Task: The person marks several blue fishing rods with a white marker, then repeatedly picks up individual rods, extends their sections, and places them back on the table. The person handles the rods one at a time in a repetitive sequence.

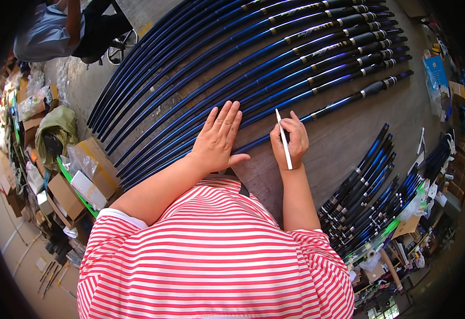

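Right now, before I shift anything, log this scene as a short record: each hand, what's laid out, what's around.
Left hand: palm down over the rods, fingers extended, holding nothing
Right hand: closed around a white pen, pointed end away from the body
Laid out: a row of long blue-and-black fishing rods, grips to the right
Lower right: a group of shorter blue-and-black rods
Left side: cardboard boxes
Upper left: another person in a grey-blue shirt
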The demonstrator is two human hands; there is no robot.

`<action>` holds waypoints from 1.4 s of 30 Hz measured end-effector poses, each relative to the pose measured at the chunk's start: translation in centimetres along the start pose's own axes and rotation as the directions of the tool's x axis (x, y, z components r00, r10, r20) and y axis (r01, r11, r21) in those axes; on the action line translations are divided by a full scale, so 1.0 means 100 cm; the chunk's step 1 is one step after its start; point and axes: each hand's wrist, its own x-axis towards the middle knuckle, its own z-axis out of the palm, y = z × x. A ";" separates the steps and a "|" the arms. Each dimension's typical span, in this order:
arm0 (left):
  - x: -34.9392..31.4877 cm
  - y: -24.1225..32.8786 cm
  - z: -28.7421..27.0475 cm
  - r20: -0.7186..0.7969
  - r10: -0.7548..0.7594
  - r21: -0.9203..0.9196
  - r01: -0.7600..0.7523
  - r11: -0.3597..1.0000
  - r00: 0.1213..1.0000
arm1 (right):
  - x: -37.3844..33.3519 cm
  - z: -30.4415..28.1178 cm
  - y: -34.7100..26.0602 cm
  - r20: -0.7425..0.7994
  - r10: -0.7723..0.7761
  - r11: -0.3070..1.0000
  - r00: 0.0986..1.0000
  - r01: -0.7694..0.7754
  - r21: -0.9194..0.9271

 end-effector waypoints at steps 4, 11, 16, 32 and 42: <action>0.000 0.001 0.000 0.009 -0.003 0.014 0.003 1.000 1.000 | 0.003 0.001 -0.002 0.000 -0.007 1.000 1.000 0.007 -0.031; 0.001 0.002 -0.001 0.002 -0.001 0.016 0.001 1.000 1.000 | -0.005 -0.008 -0.002 -0.023 0.010 1.000 1.000 -0.011 -0.004; 0.001 0.002 -0.002 0.015 0.003 0.038 -0.004 0.999 1.000 | -0.020 -0.032 -0.011 -0.085 0.088 0.996 0.993 -0.088 0.004; 0.002 0.005 -0.001 -0.006 0.023 0.062 -0.022 0.998 1.000 | -0.032 -0.033 -0.006 -0.014 0.092 0.995 0.996 -0.091 0.033; -0.003 0.005 0.000 -0.015 0.013 0.063 -0.013 0.998 1.000 | -0.058 -0.058 -0.022 -0.053 0.225 0.974 0.973 -0.222 0.050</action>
